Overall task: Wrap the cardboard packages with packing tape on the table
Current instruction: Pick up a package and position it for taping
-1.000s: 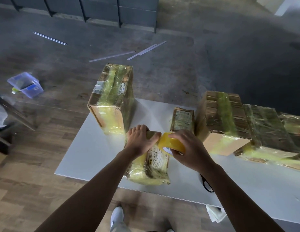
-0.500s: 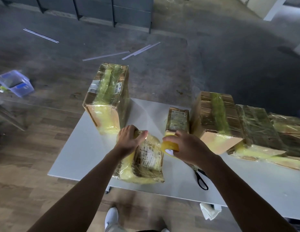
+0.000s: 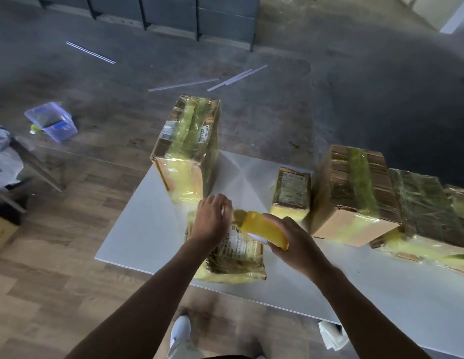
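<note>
While the left hand grips the package at its 12 o'clock end by the table edge, the right hand, clamped on the tape at 3 o'clock, should pull taut.

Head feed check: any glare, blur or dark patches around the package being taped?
Head view: a sheen glares on the white table beyond the hands; the yellow tape roll in the right hand looks washed out; the label on the package under the left hand is too soft to read; the upper-right floor sinks into shadow.
</note>
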The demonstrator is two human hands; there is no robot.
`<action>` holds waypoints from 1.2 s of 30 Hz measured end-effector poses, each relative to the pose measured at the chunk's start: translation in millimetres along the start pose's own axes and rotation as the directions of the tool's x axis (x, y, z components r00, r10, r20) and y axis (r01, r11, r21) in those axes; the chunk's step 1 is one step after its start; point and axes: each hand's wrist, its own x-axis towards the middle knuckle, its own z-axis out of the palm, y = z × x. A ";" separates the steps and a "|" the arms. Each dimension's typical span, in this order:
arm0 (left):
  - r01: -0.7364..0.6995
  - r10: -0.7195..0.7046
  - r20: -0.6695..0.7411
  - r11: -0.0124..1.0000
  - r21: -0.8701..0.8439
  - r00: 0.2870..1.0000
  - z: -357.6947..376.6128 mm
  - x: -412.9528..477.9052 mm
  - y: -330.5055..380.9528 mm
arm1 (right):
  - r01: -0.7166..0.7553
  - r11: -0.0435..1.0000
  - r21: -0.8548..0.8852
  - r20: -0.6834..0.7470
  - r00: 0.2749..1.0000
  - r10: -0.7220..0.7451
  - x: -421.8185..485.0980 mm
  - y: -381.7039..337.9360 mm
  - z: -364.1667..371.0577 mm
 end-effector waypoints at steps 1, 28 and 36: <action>-0.024 0.024 0.003 0.999 0.022 1.000 -0.3 -0.9 -1.8 | 0.024 0.999 -0.045 0.017 1.000 -0.024 3.0 -1.2 -5.1; -0.523 0.468 0.234 0.757 0.391 0.852 -12.6 16.2 -40.6 | 0.132 0.948 -0.289 0.155 0.984 -0.090 29.8 -31.7 -6.6; -0.496 0.457 0.198 0.757 0.426 0.867 -16.9 8.6 -59.5 | 0.136 0.951 -0.278 0.194 0.977 -0.083 16.7 -14.2 -25.7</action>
